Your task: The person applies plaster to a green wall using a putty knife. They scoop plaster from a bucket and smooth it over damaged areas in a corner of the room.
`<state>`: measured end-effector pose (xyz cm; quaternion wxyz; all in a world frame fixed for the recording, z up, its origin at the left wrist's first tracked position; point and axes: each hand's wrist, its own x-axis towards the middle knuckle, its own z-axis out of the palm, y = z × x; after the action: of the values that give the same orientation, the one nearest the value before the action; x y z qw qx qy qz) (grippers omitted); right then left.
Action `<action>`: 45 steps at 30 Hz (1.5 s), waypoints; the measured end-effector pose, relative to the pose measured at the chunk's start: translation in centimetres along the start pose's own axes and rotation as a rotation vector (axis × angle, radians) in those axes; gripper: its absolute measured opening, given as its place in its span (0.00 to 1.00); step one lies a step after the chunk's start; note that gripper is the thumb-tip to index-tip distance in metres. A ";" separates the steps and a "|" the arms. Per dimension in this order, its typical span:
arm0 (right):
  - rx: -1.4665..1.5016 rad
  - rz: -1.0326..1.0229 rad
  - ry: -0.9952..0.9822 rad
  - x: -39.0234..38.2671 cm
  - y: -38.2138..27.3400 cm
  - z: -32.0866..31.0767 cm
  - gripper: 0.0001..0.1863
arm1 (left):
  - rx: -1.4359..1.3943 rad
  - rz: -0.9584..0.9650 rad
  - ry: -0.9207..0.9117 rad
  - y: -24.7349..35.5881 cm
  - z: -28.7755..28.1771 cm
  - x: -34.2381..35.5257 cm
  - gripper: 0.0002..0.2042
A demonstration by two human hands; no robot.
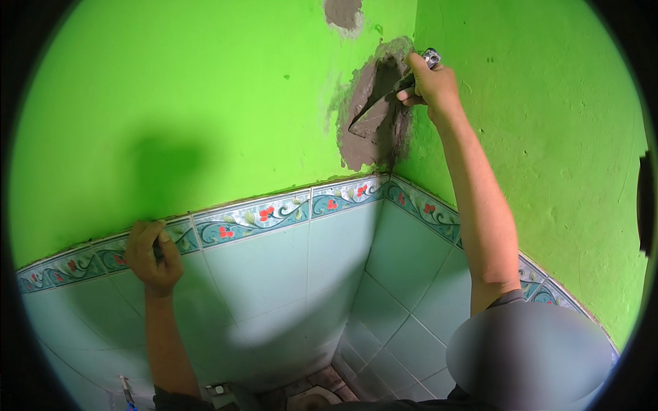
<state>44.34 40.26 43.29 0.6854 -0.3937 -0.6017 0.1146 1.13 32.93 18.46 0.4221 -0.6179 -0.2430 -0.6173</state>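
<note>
My right hand [437, 85] is raised at the corner of the wall and grips a pointing trowel [373, 118] by its handle. The pointed blade slants down to the left against a patch of wet grey mortar [358, 152] on the green wall. A darker hollow shows in the mortar behind the blade. Lower on the left, my left hand [154, 260] is closed with curled fingers at the patterned tile border [257, 219]. Something dark shows between its thumb and fingers, too shaded to name.
Bright green painted walls [541, 123] meet in the corner above pale teal tiles [264, 274]. A smaller grey patch [343, 14] is higher up. Below lies a dark tiled floor with a pale round-edged fixture [313, 399]. A blurred oval hides part of the lower right.
</note>
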 end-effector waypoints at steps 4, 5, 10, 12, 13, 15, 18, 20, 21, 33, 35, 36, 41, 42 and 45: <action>0.060 0.003 0.050 1.1 0.3 -0.3 0.17 | -0.005 0.010 0.004 0.2 0.3 0.1 0.06; 0.092 -0.011 0.064 1.8 0.2 -0.4 0.16 | 0.009 0.012 0.001 0.2 0.3 0.1 0.06; 0.112 0.000 0.144 4.2 -0.1 -0.6 0.15 | 0.041 0.019 -0.015 0.0 0.1 0.0 0.06; 0.102 0.009 0.156 4.8 -0.3 -0.6 0.15 | 0.028 0.007 -0.029 0.0 0.0 -0.1 0.05; 0.090 0.018 0.166 5.0 -0.4 -0.5 0.16 | 0.029 0.009 -0.031 0.0 0.0 -0.1 0.05; 0.090 0.004 0.170 5.4 -0.7 -0.4 0.16 | 0.075 0.007 -0.029 0.2 0.0 -0.1 0.05; 0.085 -0.003 0.181 5.8 -1.3 -0.3 0.16 | 0.026 -0.025 -0.037 0.2 0.1 -0.2 0.05; 0.082 0.006 0.189 6.0 -1.7 0.1 0.16 | 0.048 -0.014 -0.032 0.1 0.1 -0.2 0.05; 0.068 0.020 0.213 6.1 -1.9 0.3 0.17 | 0.068 -0.004 -0.024 0.1 0.1 -0.2 0.05; -0.091 -0.029 0.204 8.9 -2.6 -0.1 0.21 | 0.063 -0.005 -0.042 0.0 0.0 -0.3 0.05; -0.150 -0.028 0.193 9.2 -2.9 0.0 0.22 | 0.046 -0.019 -0.055 0.0 -0.2 -0.4 0.05; -0.143 -0.047 0.193 9.4 -3.0 0.0 0.22 | 0.026 -0.032 -0.069 0.0 -0.2 -0.4 0.05; -0.187 -0.020 0.190 10.7 -3.7 0.4 0.23 | 0.072 0.014 -0.050 0.0 0.0 -0.1 0.05; -0.190 -0.053 0.173 10.9 -3.7 0.6 0.22 | 0.074 0.011 -0.052 0.1 0.0 -0.1 0.04; -0.225 -0.071 0.114 11.9 -4.3 0.9 0.23 | 0.063 0.010 -0.050 0.1 0.0 -0.1 0.04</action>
<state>45.10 45.26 54.90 0.6736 -0.4525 -0.5844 -0.0009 1.17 32.91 18.35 0.4381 -0.6207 -0.2698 -0.5916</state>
